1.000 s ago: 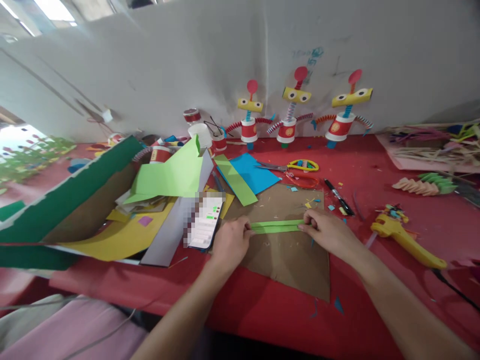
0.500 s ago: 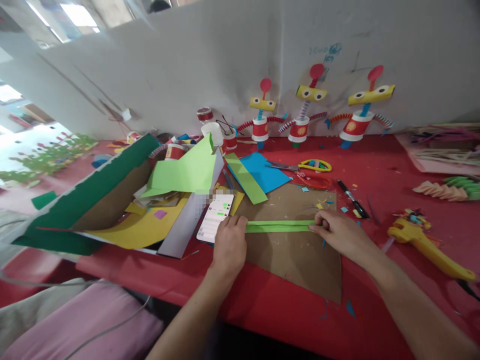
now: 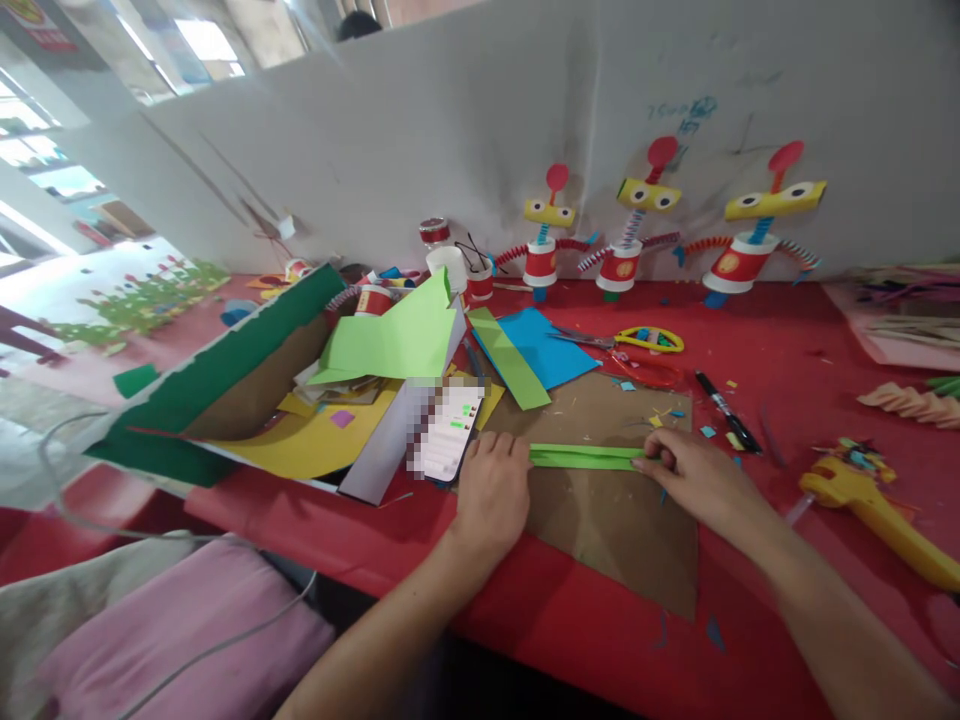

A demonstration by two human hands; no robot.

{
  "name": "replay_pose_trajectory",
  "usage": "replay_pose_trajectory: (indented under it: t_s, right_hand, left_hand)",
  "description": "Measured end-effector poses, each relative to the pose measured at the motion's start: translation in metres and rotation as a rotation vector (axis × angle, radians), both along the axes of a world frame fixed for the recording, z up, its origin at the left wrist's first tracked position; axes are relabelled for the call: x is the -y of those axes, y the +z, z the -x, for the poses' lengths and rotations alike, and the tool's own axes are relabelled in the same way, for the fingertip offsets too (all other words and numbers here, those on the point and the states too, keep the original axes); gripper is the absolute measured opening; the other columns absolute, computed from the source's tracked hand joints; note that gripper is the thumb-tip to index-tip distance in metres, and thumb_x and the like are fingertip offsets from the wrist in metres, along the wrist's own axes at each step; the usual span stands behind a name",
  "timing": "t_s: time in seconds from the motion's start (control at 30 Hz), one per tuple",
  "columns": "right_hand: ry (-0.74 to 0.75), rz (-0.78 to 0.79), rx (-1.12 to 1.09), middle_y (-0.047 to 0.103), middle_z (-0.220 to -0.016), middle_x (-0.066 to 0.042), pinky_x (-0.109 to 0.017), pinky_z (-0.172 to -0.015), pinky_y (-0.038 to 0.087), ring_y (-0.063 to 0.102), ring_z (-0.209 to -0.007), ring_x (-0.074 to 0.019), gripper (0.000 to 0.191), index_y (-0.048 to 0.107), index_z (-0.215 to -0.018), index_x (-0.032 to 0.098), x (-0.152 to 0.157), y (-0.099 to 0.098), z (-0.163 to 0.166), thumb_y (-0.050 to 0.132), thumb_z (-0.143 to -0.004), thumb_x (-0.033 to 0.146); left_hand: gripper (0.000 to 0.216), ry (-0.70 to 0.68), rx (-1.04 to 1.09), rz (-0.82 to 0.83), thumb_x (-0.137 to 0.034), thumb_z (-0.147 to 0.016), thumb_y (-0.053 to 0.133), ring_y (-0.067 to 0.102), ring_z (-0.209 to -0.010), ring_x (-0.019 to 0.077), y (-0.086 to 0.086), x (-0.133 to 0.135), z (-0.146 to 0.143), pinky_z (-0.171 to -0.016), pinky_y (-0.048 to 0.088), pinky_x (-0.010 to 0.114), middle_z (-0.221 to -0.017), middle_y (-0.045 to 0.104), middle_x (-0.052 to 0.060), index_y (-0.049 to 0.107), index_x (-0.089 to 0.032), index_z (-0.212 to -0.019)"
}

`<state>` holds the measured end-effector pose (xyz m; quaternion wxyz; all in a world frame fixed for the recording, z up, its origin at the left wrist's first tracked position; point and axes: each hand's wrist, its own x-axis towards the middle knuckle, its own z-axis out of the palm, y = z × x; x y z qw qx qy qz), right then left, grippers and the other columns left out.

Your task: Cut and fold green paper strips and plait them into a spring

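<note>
A long folded green paper strip (image 3: 585,457) lies across a brown cardboard sheet (image 3: 615,520) on the red table (image 3: 787,350). My left hand (image 3: 491,490) pinches its left end, fingers closed on it. My right hand (image 3: 694,475) pinches the right end the same way. A phone (image 3: 448,432) lies just left of my left hand.
Scissors (image 3: 637,340), a black marker (image 3: 726,410) and a yellow glue gun (image 3: 877,505) lie to the right. Three paper-cup robot figures (image 3: 626,255) stand at the white wall. A green-edged cardboard box (image 3: 225,380) with coloured paper sheets sits at left.
The view has shifted left and tilted. Both hands stay pinched on the ends of the green strip, which looks slightly shorter between them.
</note>
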<state>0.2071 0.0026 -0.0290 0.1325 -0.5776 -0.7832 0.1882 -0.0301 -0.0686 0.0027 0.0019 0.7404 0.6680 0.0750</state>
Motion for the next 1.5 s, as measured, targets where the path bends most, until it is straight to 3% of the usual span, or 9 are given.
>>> replay_pose_trajectory:
  t_s: [0.27, 0.57, 0.9, 1.3, 1.4, 1.5]
  right_hand:
    - [-0.006, 0.041, 0.013, 0.053, -0.061, 0.002, -0.024, -0.049, 0.03, 0.05, -0.055, -0.0146, 0.014, 0.049, -0.071, 0.023, 0.0, -0.002, -0.002, 0.055, -0.074, 0.035]
    - [0.003, 0.016, -0.004, 0.054, -0.061, 0.001, -0.024, -0.05, 0.031, 0.052, -0.057, -0.0155, 0.015, 0.05, -0.07, 0.023, -0.001, -0.004, -0.002, 0.056, -0.073, 0.036]
    - [0.01, 0.025, -0.002, 0.054, -0.063, 0.001, -0.025, -0.05, 0.031, 0.052, -0.059, -0.0157, 0.014, 0.05, -0.072, 0.023, -0.001, -0.007, -0.004, 0.055, -0.075, 0.037]
    - [0.008, 0.045, 0.014, 0.053, -0.061, 0.002, -0.024, -0.049, 0.03, 0.051, -0.058, -0.0153, 0.014, 0.048, -0.071, 0.023, 0.0, -0.002, -0.002, 0.054, -0.076, 0.035]
    - [0.006, 0.056, 0.017, 0.053, -0.062, 0.002, -0.024, -0.05, 0.031, 0.051, -0.058, -0.0155, 0.014, 0.048, -0.072, 0.023, 0.001, -0.001, -0.002, 0.054, -0.076, 0.035]
    - [-0.003, 0.045, 0.016, 0.053, -0.062, 0.002, -0.024, -0.05, 0.031, 0.051, -0.058, -0.0155, 0.013, 0.048, -0.072, 0.023, 0.001, 0.0, -0.001, 0.054, -0.076, 0.034]
  left_hand:
    - [0.02, 0.098, -0.073, 0.026, -0.02, -0.088, 0.037, 0.045, -0.09, 0.0249, -0.002, -0.005, 0.022, -0.074, 0.033, 0.039, -0.093, 0.058, 0.008, 0.057, -0.017, -0.084]
    - [0.014, 0.091, -0.017, 0.024, -0.024, -0.087, 0.042, 0.043, -0.092, 0.0248, -0.006, 0.003, 0.028, -0.069, 0.03, 0.038, -0.098, 0.055, 0.007, 0.054, -0.019, -0.088]
    - [0.018, 0.146, -0.039, 0.043, -0.024, -0.086, 0.041, 0.042, -0.094, 0.0267, -0.004, -0.001, 0.026, -0.07, 0.03, 0.041, -0.097, 0.055, 0.01, 0.057, -0.017, -0.085]
    - [0.02, 0.099, -0.12, 0.064, -0.019, -0.085, 0.039, 0.043, -0.093, 0.027, 0.002, -0.005, 0.023, -0.072, 0.033, 0.042, -0.097, 0.052, 0.014, 0.058, -0.014, -0.082]
    - [0.014, 0.162, -0.093, 0.019, -0.022, -0.082, 0.046, 0.042, -0.094, 0.0287, 0.003, -0.006, 0.025, -0.073, 0.032, 0.043, -0.099, 0.052, 0.013, 0.058, -0.016, -0.086]
    - [0.021, 0.2, -0.042, -0.026, -0.019, -0.079, 0.048, 0.041, -0.095, 0.0293, 0.001, -0.006, 0.029, -0.072, 0.033, 0.043, -0.103, 0.053, 0.011, 0.056, -0.02, -0.099]
